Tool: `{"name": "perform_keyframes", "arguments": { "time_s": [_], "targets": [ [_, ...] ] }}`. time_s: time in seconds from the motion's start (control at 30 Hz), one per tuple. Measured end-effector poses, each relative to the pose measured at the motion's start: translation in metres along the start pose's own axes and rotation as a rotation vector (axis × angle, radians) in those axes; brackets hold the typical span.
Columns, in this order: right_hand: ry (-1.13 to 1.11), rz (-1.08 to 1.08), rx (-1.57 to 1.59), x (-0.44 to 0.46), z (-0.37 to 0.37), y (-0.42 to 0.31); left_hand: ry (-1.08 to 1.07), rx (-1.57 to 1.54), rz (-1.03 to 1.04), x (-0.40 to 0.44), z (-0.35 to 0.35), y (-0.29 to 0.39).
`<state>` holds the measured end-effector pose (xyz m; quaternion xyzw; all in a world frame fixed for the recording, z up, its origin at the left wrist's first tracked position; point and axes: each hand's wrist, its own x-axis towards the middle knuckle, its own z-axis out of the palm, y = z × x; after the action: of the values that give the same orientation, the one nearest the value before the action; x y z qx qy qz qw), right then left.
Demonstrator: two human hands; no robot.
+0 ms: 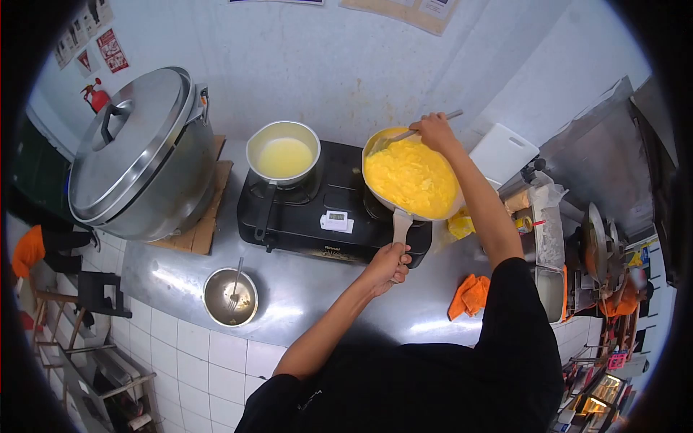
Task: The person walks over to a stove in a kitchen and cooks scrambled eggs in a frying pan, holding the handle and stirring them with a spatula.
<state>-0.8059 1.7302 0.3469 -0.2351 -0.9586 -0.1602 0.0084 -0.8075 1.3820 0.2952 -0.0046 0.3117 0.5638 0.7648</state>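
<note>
My left hand [390, 267] is wrapped around the handle of a frying pan [402, 225] on the right burner of a black gas stove [339, 198]. The pan tilts a little and is full of soft yellow scrambled eggs [415, 177]. Above its far side, my right hand [433, 133] grips a spatula [453, 115], whose flat end rests in the eggs near the left rim. On the left burner stands a saucepan [264, 216] with pale yellow liquid inside. A small digital timer [336, 221] lies on the stove between the burners.
A large lidded steel pot [155, 180] stands on cardboard at the left. Near the front edge sits a metal bowl [209, 307] with a fork [234, 292] in it. An orange cloth [469, 296] lies at right, beside metal containers [550, 289]. A white cutting board [503, 153] leans behind.
</note>
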Motion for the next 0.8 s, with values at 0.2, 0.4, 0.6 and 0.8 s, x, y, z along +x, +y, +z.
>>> {"name": "perform_keyframes", "arguments": {
  "time_s": [0.2, 0.4, 0.6, 0.8],
  "targets": [
    [0.016, -0.350, -0.063, -0.042, -0.054, -0.026, -0.001, 0.002, -0.002, -0.001, 0.002, -0.001],
    [-0.049, -0.206, -0.169, -0.115, -0.084, -0.015, -0.024, -0.014, 0.010, -0.001, 0.000, -0.001],
    [-0.565, 0.243, 0.010, -0.174, -0.159, -0.013, -0.044, -0.026, 0.030, 0.001, -0.003, -0.003],
    [-0.966, 0.302, 0.327, -0.213, -0.182, -0.064, -0.032, -0.029, 0.036, -0.002, 0.000, -0.002]
  ]
}}
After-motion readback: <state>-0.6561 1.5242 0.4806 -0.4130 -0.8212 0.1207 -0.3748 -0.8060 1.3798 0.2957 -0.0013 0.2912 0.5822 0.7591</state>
